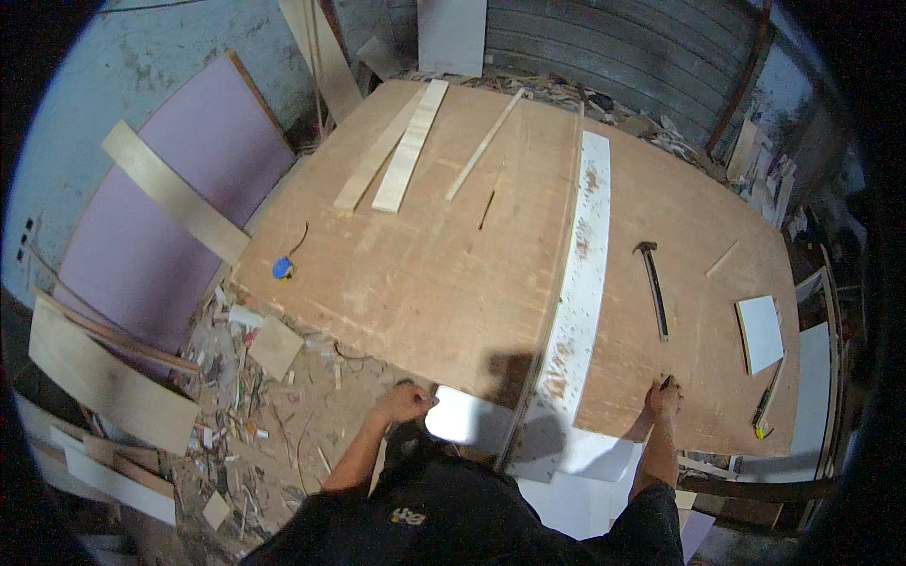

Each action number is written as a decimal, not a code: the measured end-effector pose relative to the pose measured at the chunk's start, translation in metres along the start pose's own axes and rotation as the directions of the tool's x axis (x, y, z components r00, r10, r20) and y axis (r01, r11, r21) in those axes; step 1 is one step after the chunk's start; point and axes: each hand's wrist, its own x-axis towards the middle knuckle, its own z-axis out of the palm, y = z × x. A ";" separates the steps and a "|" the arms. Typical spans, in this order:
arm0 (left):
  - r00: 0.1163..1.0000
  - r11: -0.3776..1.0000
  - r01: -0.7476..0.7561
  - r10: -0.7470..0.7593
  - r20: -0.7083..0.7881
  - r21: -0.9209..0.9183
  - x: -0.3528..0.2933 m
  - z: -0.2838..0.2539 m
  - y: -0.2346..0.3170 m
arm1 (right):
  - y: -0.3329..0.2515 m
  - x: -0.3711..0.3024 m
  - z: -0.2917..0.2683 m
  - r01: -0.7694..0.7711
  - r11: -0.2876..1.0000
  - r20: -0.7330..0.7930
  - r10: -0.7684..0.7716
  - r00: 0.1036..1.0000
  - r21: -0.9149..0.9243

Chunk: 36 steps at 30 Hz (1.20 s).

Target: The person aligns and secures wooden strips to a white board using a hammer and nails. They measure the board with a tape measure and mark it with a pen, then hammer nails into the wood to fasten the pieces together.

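- Plywood-brown tabletop [406, 283] fills the workshop, seen here as a clock with the person at six; wood scraps litter the floor [274, 424] beyond its edge toward eight.
- Long white flat strip [573, 283], smeared brown and dotted with dark specks, lies across the tabletop from about one o'clock down to six, between the person's two hands.
- Left hand [406, 404] is at seven, fingers curled inward, just beside the bright white flat panel [467, 420] at the tabletop's near edge; from where I stand, I can't tell whether it pinches anything.
- Right hand [665, 396] is near five, over the tabletop to the strip's right, fingers drawn together; whether something sits inside them I can't make out.
- Black-handled claw hammer [655, 292] lies at three, its head pointing away from the person.
- White square-faced block [759, 335] rests between three and four.
- Blue round tape measure [282, 269] sits at nine.
- Two pale flat wooden boards [411, 151] lie side by side toward eleven, with a thin pale wooden stick [485, 144] nearer twelve.
- Lilac flat panel [179, 208] leans against the wall toward ten.
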 end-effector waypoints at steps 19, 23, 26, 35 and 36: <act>0.669 0.718 -0.686 0.685 0.290 -0.115 0.034 -0.178 0.069 | -0.289 -0.336 -0.026 -0.258 0.347 0.183 0.235 0.955 0.902; 0.507 0.524 -0.851 0.807 0.304 0.030 0.074 -0.138 0.047 | -0.420 -0.394 0.005 0.002 0.425 0.068 -0.151 0.986 0.905; 0.541 0.640 -0.757 0.726 0.424 -0.131 0.096 -0.147 0.024 | -0.445 -0.392 0.015 -0.416 0.122 0.427 -0.088 0.900 0.901; 0.859 0.855 -0.453 0.344 0.379 0.251 0.096 -0.277 0.050 | -0.496 -0.307 0.037 -0.473 0.139 0.480 -0.461 0.747 0.870; 0.856 0.828 -0.482 0.377 0.353 0.285 0.102 -0.280 0.046 | -0.505 -0.292 0.031 -0.401 0.193 0.438 -0.542 0.717 0.896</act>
